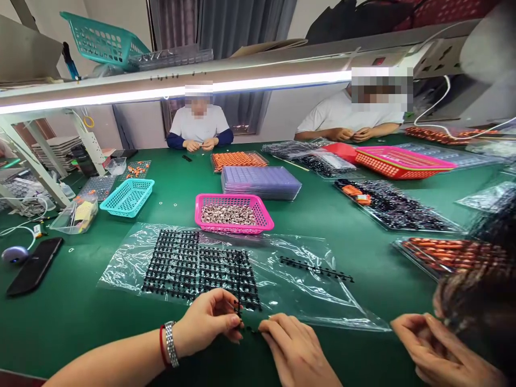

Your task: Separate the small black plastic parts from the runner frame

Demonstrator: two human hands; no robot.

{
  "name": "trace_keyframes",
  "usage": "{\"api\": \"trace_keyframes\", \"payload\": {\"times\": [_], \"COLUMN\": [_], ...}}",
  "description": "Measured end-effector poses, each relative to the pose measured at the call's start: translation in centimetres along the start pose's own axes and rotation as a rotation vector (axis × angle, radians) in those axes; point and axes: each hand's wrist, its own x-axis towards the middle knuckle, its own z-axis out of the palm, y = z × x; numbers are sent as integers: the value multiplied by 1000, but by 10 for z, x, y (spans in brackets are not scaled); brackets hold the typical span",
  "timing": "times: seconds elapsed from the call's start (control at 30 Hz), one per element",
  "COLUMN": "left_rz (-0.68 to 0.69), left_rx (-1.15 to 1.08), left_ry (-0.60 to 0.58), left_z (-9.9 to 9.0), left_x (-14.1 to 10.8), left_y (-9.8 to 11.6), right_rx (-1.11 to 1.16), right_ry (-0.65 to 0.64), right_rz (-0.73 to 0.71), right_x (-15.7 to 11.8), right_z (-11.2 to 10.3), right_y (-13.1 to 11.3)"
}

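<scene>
My left hand [212, 318] pinches a thin black plastic strip [239, 279] between thumb and fingers. The strip stands up from my grip in front of the laid-out rows. Close by on the right, my right hand [296, 346] has its fingertips together at a small black part [252, 329], partly hidden by the fingers. Beyond both hands, a clear plastic sheet [282, 293] carries rows of black strips [171, 263] in two blocks. One more black strip [316, 268] lies apart on the sheet's right side.
A pink basket [234, 228] of small metal rings stands behind the sheet. Stacked clear trays [260, 183], a turquoise basket [128, 199] and a black phone [36, 267] lie around. A co-worker's hands [439, 344] are close on the right; two people sit opposite.
</scene>
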Motion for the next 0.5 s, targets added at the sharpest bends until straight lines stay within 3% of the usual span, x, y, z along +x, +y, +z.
{"api": "trace_keyframes", "payload": {"times": [0.17, 0.3, 0.37, 0.43, 0.5], "left_rz": [31, 16, 43, 101, 166], "left_rx": [4, -22, -41, -55, -67], "left_ry": [16, -8, -10, 3, 41], "left_z": [-1, -2, -4, -7, -12], "left_x": [4, 7, 8, 9, 10], "left_y": [-8, -11, -9, -4, 3], "right_rx": [92, 254, 318, 310, 315], "right_ry": [129, 133, 55, -76, -132], "right_rz": [54, 20, -165, -471, -582], "right_x": [-11, -25, -25, -20, -13], "right_z": [-2, 2, 10, 22, 35], "right_y": [-1, -24, -48, -74, -96]}}
